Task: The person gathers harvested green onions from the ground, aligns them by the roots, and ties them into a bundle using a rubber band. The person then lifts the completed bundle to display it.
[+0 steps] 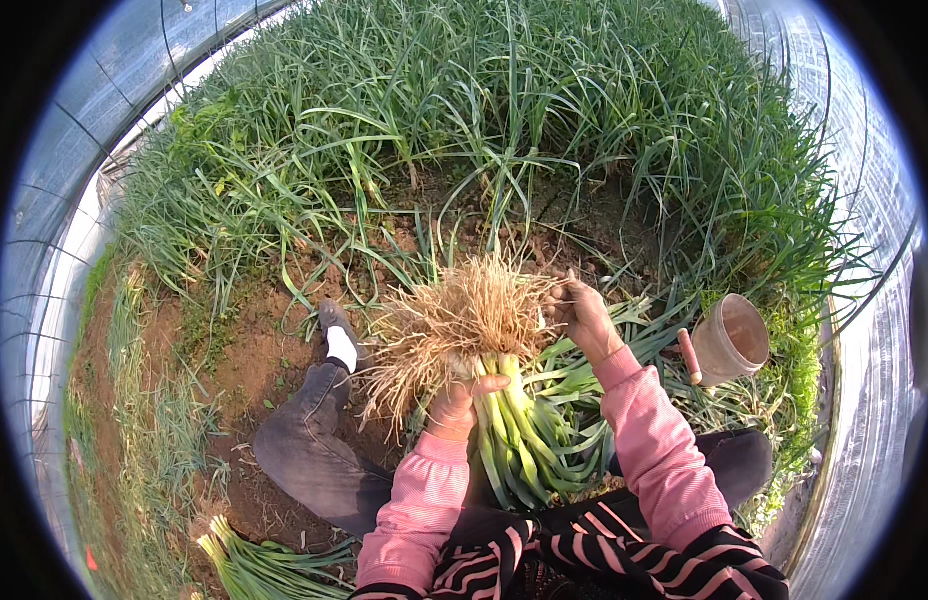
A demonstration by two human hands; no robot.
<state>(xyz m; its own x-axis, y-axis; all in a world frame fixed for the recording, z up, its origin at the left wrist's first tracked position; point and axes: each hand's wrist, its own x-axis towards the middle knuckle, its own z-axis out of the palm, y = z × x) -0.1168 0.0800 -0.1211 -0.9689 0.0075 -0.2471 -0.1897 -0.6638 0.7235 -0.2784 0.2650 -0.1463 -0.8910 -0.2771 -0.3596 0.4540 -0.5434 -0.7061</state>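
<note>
A bundle of leek-like plants (509, 420) is in the grip of my left hand (458, 401), whose thumb lies across the pale stems. Their dense tan fibrous roots (471, 307) point away from me, and the flat green leaves hang back toward my lap. My right hand (586, 313) is at the right edge of the roots with its fingers curled. It touches some outer root strands, but whether it pinches them is unclear. More long green leaves (572, 371) lie on the ground under and beside the bundle.
A dense stand of the same plants (509, 97) grows ahead. At right are a plastic pot (730, 341) and a red handle (689, 356) against it. Another bundle (272, 562) lies at lower left on bare soil (246, 405). Plastic sheeting (865, 420) walls both sides.
</note>
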